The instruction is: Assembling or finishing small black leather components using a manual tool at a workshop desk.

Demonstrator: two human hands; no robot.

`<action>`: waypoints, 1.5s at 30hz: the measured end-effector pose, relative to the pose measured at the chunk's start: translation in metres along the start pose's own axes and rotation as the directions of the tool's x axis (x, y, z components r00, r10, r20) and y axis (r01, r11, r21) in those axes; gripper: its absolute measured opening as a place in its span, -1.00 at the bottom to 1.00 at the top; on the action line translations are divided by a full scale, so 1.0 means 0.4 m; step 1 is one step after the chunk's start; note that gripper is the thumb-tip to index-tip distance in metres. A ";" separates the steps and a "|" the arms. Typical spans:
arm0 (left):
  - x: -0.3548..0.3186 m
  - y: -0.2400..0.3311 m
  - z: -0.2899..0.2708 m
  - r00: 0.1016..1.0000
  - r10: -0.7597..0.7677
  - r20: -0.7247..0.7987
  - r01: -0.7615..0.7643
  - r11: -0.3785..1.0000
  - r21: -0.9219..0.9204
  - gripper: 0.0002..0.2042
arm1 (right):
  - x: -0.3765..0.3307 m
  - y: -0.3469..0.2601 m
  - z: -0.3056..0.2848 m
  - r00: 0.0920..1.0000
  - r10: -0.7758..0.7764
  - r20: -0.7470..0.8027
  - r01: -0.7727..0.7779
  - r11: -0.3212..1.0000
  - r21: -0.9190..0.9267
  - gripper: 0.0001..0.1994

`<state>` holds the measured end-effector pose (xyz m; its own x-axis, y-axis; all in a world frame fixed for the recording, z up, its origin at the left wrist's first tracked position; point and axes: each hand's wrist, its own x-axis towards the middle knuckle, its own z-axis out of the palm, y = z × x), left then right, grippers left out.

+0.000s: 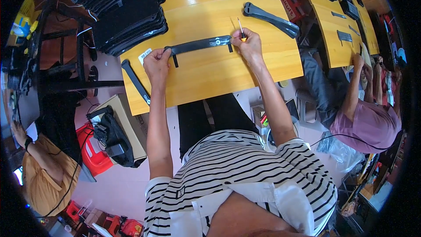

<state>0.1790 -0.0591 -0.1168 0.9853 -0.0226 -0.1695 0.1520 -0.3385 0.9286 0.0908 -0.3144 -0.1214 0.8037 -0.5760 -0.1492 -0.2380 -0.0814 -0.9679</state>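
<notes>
Bright, edge-warped — glare on tabletop (208, 75)

Two-handed pinch, arms (158, 125) extended forward.
Left hand (156, 64) and right hand (250, 49) curled, well apart; right forearm (272, 101) slants inward.

Strip (195, 45) between hands (156, 66) (249, 47) — behind it on the table (206, 79), stack (129, 27) left, loose strip (272, 19) right

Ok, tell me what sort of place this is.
Probably a small hand-assembly workshop: a tall stack of flat black pieces stands on a wooden table, the right hand holds a screwdriver-like tool, and a co-worker is at a second table.
</notes>
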 end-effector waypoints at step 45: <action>-0.010 0.012 0.011 0.988 0.084 -0.130 -0.048 0.965 0.259 -0.79 | 0.003 0.013 0.010 0.992 -0.097 -0.080 0.086 0.988 -0.131 -0.91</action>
<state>0.1756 -0.0648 -0.1131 0.9964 0.0712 -0.0464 0.0788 -0.5687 0.8188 0.0928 -0.3121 -0.1274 0.7766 -0.6288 -0.0382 -0.2379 -0.2366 -0.9420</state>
